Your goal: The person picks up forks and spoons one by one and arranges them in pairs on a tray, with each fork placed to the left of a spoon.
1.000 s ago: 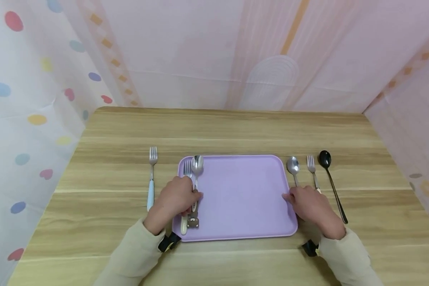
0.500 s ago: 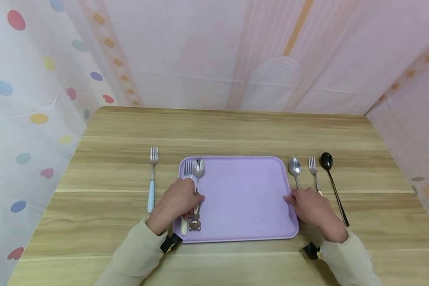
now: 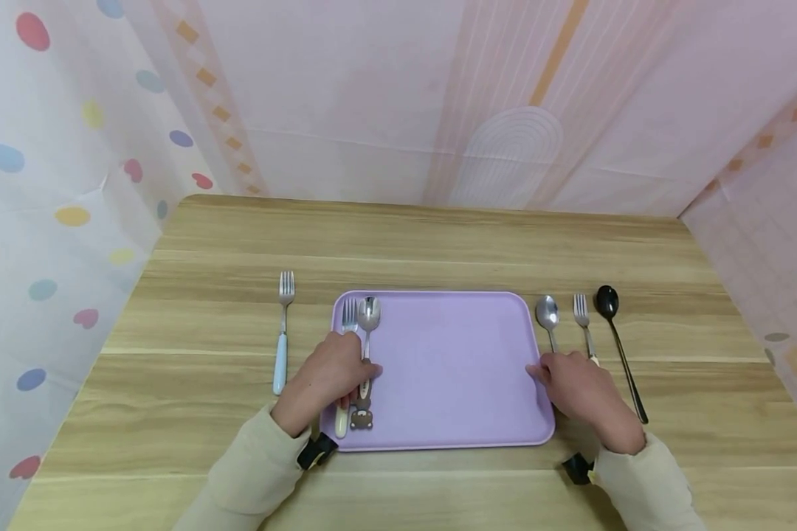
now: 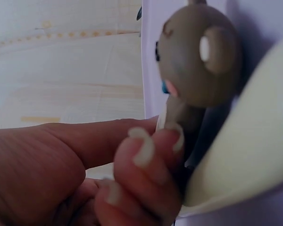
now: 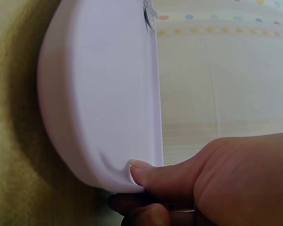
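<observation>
In the head view a light purple tray (image 3: pixel 458 369) lies on the wooden table. Inside its left side are a fork (image 3: pixel 350 313) with a cream handle and, alongside it, a metal spoon (image 3: pixel 369 313) whose handle ends in a brown bear head (image 4: pixel 198 56). My left hand (image 3: pixel 328 372) reaches over the tray's left rim and pinches the spoon's handle between thumb and fingers, covering the middle of the fork. At the right rim my right hand (image 3: pixel 581 387) grips the tray, thumb (image 5: pixel 155 176) on the inside and fingers beneath the edge.
A fork with a light blue handle (image 3: pixel 280 361) lies left of the tray. To the right are a silver spoon (image 3: pixel 547 313), a small fork (image 3: pixel 581 310) and a long black spoon (image 3: pixel 607 302). Patterned curtains (image 3: pixel 345 96) enclose the table.
The bear spoon has slid slightly toward me, so its bowl now lies inside the tray's far rim, about level with the fork's tines. My right hand keeps its grip.
</observation>
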`<move>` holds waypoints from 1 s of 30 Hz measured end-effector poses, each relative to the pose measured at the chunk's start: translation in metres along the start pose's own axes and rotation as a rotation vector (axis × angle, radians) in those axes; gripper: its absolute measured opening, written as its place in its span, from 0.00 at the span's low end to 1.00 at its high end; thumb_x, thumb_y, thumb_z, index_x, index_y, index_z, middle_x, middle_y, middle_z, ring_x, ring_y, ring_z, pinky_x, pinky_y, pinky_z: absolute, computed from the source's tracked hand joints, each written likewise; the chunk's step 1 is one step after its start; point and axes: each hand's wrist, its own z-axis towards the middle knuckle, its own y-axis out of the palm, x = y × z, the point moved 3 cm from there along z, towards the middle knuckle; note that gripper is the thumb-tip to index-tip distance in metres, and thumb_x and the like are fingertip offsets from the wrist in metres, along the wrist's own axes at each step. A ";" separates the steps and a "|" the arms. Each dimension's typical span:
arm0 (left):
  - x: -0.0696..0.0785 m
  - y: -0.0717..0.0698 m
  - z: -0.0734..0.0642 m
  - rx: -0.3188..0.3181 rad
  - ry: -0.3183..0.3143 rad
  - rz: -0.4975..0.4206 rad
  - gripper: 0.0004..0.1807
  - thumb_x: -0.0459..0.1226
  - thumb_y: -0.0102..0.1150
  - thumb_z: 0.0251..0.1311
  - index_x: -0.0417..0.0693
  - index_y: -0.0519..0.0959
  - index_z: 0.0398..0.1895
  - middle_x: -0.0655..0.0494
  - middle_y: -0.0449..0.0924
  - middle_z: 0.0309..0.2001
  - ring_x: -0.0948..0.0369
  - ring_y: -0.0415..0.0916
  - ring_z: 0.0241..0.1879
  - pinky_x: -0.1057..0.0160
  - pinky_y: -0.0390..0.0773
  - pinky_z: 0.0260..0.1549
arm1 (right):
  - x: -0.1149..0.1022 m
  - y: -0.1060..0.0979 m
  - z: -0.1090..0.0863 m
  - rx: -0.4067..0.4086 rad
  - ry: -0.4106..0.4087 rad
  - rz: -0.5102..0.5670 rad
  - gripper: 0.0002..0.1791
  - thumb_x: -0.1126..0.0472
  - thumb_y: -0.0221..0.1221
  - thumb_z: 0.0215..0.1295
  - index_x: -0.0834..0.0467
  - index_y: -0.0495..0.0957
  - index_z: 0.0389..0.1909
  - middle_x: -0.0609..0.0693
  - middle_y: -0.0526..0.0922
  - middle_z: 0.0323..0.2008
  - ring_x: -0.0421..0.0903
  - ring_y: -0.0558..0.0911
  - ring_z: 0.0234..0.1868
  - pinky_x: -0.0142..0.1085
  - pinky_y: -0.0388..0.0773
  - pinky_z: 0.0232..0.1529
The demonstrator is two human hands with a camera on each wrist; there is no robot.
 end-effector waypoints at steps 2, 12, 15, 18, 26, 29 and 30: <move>0.000 0.000 0.000 -0.001 -0.007 -0.011 0.19 0.37 0.65 0.56 0.41 0.74 0.10 0.54 0.69 0.07 0.62 0.69 0.06 0.69 0.66 0.06 | 0.000 0.000 0.000 0.000 -0.002 -0.002 0.12 0.56 0.55 0.69 0.58 0.77 0.28 0.48 0.70 0.17 0.45 0.70 0.21 0.39 0.66 0.22; -0.001 -0.003 -0.002 0.031 -0.006 0.004 0.20 0.40 0.68 0.54 0.42 0.73 0.11 0.56 0.68 0.06 0.64 0.66 0.05 0.68 0.65 0.06 | -0.002 0.000 0.001 0.001 -0.002 -0.015 0.13 0.55 0.54 0.70 0.58 0.78 0.29 0.48 0.70 0.18 0.46 0.71 0.22 0.40 0.66 0.21; -0.002 -0.005 -0.004 0.044 -0.005 0.042 0.21 0.43 0.69 0.53 0.44 0.72 0.11 0.57 0.66 0.06 0.64 0.66 0.07 0.68 0.65 0.07 | -0.001 0.000 0.000 -0.010 0.008 -0.012 0.13 0.55 0.54 0.70 0.59 0.78 0.29 0.48 0.70 0.18 0.46 0.71 0.21 0.40 0.66 0.21; -0.002 -0.011 -0.006 0.064 0.005 0.082 0.22 0.46 0.69 0.52 0.46 0.72 0.11 0.58 0.65 0.09 0.63 0.66 0.10 0.67 0.63 0.09 | 0.000 0.001 -0.002 -0.018 0.011 -0.009 0.13 0.55 0.54 0.69 0.59 0.77 0.29 0.48 0.70 0.18 0.46 0.70 0.21 0.40 0.66 0.21; -0.011 -0.033 -0.009 0.119 0.027 0.095 0.18 0.45 0.65 0.56 0.47 0.72 0.16 0.57 0.69 0.15 0.61 0.69 0.17 0.64 0.65 0.14 | 0.000 -0.001 -0.002 -0.013 0.007 -0.011 0.13 0.55 0.54 0.70 0.59 0.78 0.29 0.48 0.70 0.18 0.46 0.70 0.21 0.40 0.66 0.21; -0.019 -0.044 -0.008 0.130 0.012 0.108 0.16 0.43 0.63 0.58 0.46 0.73 0.19 0.56 0.71 0.17 0.60 0.69 0.19 0.62 0.66 0.16 | 0.000 -0.002 0.000 -0.021 0.011 -0.003 0.13 0.55 0.54 0.70 0.59 0.78 0.29 0.48 0.70 0.18 0.46 0.70 0.21 0.40 0.66 0.21; -0.023 -0.048 -0.007 0.133 0.003 0.112 0.15 0.43 0.63 0.58 0.45 0.73 0.19 0.55 0.71 0.18 0.59 0.69 0.19 0.62 0.66 0.16 | 0.000 -0.002 0.000 -0.022 0.012 -0.001 0.13 0.55 0.54 0.70 0.59 0.78 0.29 0.48 0.70 0.18 0.46 0.70 0.22 0.40 0.66 0.22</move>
